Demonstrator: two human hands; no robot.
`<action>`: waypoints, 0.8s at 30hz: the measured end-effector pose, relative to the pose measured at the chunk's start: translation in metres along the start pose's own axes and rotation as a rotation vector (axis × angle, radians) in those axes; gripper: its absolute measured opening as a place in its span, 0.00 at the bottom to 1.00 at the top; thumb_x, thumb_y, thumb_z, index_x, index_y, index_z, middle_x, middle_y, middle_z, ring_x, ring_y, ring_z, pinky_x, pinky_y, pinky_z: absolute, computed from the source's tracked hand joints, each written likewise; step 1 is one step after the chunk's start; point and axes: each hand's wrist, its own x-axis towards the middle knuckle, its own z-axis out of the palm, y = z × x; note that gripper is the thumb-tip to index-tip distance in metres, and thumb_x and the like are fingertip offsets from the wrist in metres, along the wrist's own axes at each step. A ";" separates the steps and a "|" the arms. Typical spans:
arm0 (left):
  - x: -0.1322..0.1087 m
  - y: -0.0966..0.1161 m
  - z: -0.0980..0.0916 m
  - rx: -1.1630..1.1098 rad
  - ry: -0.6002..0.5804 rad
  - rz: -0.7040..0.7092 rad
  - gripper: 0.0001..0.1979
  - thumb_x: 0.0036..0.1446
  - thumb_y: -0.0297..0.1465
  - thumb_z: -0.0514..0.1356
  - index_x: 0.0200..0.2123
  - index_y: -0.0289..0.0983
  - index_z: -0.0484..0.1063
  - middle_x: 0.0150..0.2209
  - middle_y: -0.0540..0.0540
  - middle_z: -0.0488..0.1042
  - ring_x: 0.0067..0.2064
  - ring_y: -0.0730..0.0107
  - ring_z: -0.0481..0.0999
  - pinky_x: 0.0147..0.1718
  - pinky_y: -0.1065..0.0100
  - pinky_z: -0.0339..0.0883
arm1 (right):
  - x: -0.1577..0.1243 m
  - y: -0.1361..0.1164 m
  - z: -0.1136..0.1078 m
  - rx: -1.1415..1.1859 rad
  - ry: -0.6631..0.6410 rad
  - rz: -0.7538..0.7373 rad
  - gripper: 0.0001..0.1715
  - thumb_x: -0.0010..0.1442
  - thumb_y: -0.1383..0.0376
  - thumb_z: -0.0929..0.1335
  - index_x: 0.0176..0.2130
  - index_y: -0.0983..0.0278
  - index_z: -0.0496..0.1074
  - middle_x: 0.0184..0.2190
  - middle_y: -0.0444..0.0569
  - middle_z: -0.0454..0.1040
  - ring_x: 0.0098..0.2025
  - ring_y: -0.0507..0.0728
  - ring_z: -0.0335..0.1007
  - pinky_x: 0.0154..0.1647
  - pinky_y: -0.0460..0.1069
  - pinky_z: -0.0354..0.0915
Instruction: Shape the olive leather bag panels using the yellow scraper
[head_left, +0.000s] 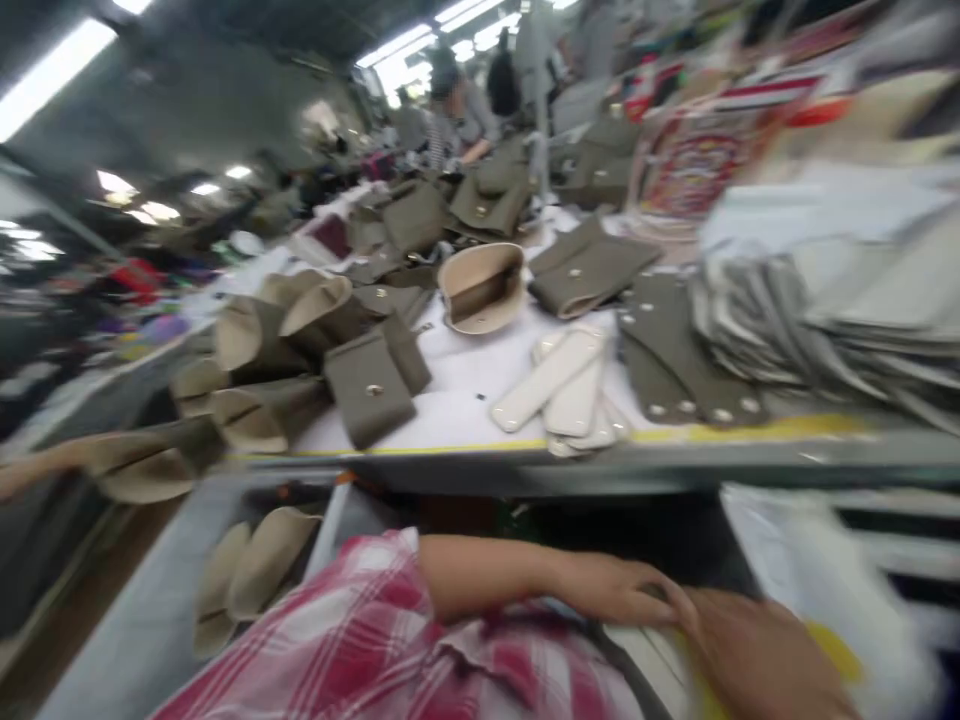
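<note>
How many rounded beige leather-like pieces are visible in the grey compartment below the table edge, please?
2: the narrower left piece and, close beside it, the wider right piece, both in the grey compartment. More may be hidden underneath.

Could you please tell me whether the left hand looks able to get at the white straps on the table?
Probably yes: the white straps lie at the near edge of the table, with nothing else seen on them; the left hand would just have to rise over that edge.
</note>
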 end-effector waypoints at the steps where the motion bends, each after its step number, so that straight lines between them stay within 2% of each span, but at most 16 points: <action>1: -0.005 0.003 0.001 0.012 0.028 0.012 0.14 0.57 0.32 0.50 0.40 0.33 0.71 0.43 0.46 0.72 0.47 0.66 0.70 0.49 0.66 0.61 | -0.018 -0.002 -0.015 -0.041 -0.126 0.066 0.12 0.57 0.68 0.63 0.38 0.57 0.73 0.24 0.48 0.74 0.27 0.58 0.70 0.28 0.51 0.58; 2: -0.010 0.004 0.001 0.014 0.042 0.008 0.14 0.56 0.33 0.51 0.42 0.34 0.71 0.43 0.46 0.73 0.45 0.64 0.70 0.48 0.65 0.62 | -0.029 -0.007 -0.029 -0.065 -0.237 0.150 0.14 0.59 0.67 0.60 0.41 0.57 0.72 0.27 0.50 0.75 0.31 0.60 0.71 0.30 0.52 0.57; 4: -0.013 0.000 -0.004 -0.026 0.073 -0.052 0.15 0.54 0.36 0.55 0.41 0.35 0.72 0.42 0.45 0.73 0.44 0.62 0.70 0.47 0.63 0.61 | -0.033 -0.022 -0.046 -0.059 -0.342 0.316 0.17 0.63 0.62 0.57 0.43 0.59 0.71 0.31 0.53 0.75 0.35 0.61 0.72 0.34 0.53 0.57; 7: -0.013 -0.009 -0.010 -0.063 -0.046 -0.049 0.20 0.52 0.41 0.57 0.43 0.33 0.72 0.43 0.42 0.73 0.46 0.56 0.69 0.47 0.61 0.60 | -0.029 -0.034 -0.056 -0.065 -0.405 0.498 0.26 0.65 0.57 0.51 0.39 0.62 0.73 0.34 0.54 0.75 0.38 0.60 0.71 0.39 0.54 0.57; 11: -0.016 -0.017 -0.025 -0.151 -0.235 -0.071 0.31 0.57 0.50 0.43 0.49 0.33 0.69 0.44 0.42 0.73 0.48 0.56 0.68 0.46 0.60 0.60 | -0.046 -0.044 -0.075 -0.105 -0.441 0.697 0.35 0.65 0.53 0.49 0.32 0.66 0.75 0.34 0.56 0.75 0.39 0.61 0.71 0.41 0.55 0.57; 13: -0.018 -0.020 -0.032 -0.273 -0.298 -0.120 0.34 0.57 0.52 0.39 0.51 0.34 0.67 0.47 0.40 0.71 0.49 0.56 0.68 0.46 0.60 0.60 | -0.064 -0.052 -0.089 -0.118 -0.403 0.804 0.35 0.64 0.52 0.49 0.31 0.66 0.74 0.33 0.57 0.75 0.38 0.62 0.70 0.40 0.56 0.58; 15: -0.018 -0.023 -0.036 -0.371 -0.316 -0.157 0.33 0.56 0.53 0.42 0.51 0.35 0.67 0.50 0.40 0.69 0.50 0.57 0.67 0.46 0.60 0.59 | -0.085 -0.066 -0.102 -0.072 -0.327 0.952 0.35 0.64 0.51 0.49 0.32 0.66 0.73 0.32 0.57 0.75 0.37 0.62 0.70 0.39 0.55 0.59; 17: -0.019 -0.024 -0.035 -0.359 -0.293 -0.147 0.29 0.55 0.51 0.48 0.50 0.36 0.68 0.51 0.41 0.69 0.51 0.58 0.66 0.47 0.62 0.58 | -0.104 -0.083 -0.108 0.088 -0.222 1.061 0.33 0.64 0.52 0.48 0.33 0.66 0.72 0.32 0.57 0.73 0.36 0.60 0.70 0.37 0.54 0.60; 21: -0.019 -0.024 -0.033 -0.244 -0.255 -0.122 0.24 0.51 0.45 0.57 0.49 0.40 0.69 0.49 0.45 0.71 0.48 0.62 0.68 0.42 0.66 0.60 | -0.131 -0.124 -0.100 0.469 -0.053 1.051 0.26 0.63 0.54 0.52 0.34 0.66 0.69 0.31 0.52 0.71 0.32 0.54 0.67 0.32 0.48 0.61; 24: -0.023 -0.023 -0.039 -0.184 -0.194 -0.159 0.22 0.48 0.45 0.60 0.42 0.36 0.73 0.40 0.44 0.75 0.36 0.66 0.72 0.30 0.71 0.62 | -0.133 -0.151 -0.080 0.752 0.065 1.023 0.22 0.58 0.51 0.59 0.32 0.66 0.68 0.28 0.48 0.71 0.28 0.52 0.65 0.27 0.45 0.60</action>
